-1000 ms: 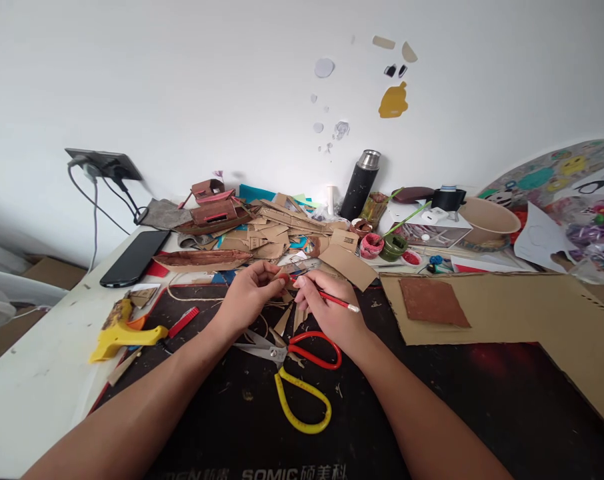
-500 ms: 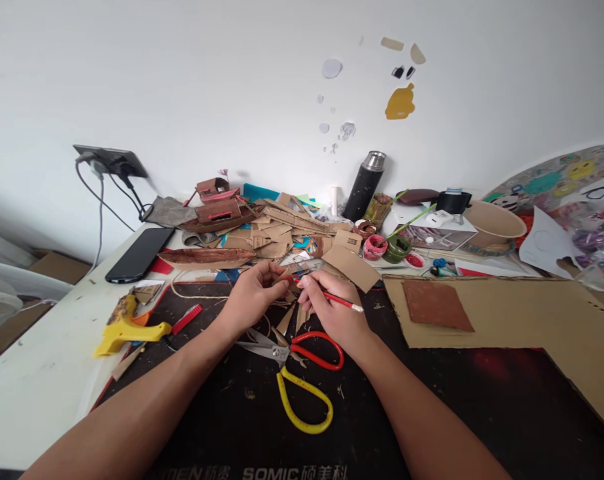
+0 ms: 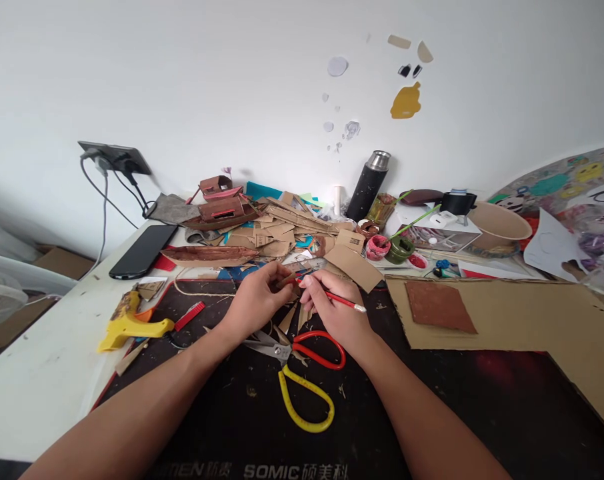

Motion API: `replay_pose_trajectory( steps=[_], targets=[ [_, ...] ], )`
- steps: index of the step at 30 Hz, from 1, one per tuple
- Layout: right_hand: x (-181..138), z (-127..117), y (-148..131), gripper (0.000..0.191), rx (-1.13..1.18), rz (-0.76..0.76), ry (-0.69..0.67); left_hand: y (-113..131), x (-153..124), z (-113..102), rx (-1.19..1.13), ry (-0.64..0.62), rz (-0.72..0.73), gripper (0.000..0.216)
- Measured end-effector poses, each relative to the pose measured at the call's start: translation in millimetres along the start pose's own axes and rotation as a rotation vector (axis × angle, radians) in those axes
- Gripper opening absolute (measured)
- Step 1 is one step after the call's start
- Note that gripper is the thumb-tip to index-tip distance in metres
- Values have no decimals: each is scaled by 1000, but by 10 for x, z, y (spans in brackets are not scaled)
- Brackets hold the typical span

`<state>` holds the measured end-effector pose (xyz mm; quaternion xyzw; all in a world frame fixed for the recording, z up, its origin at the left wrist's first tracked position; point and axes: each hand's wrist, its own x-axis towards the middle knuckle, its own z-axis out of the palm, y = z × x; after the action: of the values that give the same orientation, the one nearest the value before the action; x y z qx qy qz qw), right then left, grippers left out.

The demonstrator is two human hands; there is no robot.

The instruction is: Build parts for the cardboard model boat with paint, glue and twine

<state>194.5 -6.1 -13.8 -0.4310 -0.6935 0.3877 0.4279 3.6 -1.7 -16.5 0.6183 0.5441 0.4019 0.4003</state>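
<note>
My right hand point(image 3: 336, 308) is closed around a red pencil point(image 3: 347, 302), its white-capped end pointing right and its tip towards my left hand. The fingers of my left hand point(image 3: 260, 295) are pinched on a small brown cardboard piece point(image 3: 292, 277), mostly hidden by the fingers. Both hands almost meet above the far part of the black desk mat point(image 3: 222, 413). Below them lie scissors point(image 3: 281, 352) with one red and one yellow handle, blades apart and partly covered by my left wrist. Thin cardboard strips point(image 3: 288, 319) lie under the hands.
A yellow glue gun point(image 3: 135, 327) and a phone point(image 3: 143, 251) lie at left. Behind are a brown boat model point(image 3: 225, 210), a boat hull point(image 3: 209, 255) and cardboard scraps point(image 3: 277, 233). Paint jars point(image 3: 378, 247) and a black flask point(image 3: 368, 187) stand right of them. Large cardboard point(image 3: 512, 313) covers the right.
The whole view has shifted slightly, with things appearing a little further right. Both hands keep their holds, and the pencil has barely moved.
</note>
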Motion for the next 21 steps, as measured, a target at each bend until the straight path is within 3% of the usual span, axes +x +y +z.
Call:
replay_pose_trajectory(
  steps=[14,21],
  targets=[
    [-15,19,-45,32,-15,-1,-26,55,-29,2,152,7,85,16],
    [-20,23,-56,30,-27,-6,-50,36,-26,22,342,-2,130,8]
  ],
)
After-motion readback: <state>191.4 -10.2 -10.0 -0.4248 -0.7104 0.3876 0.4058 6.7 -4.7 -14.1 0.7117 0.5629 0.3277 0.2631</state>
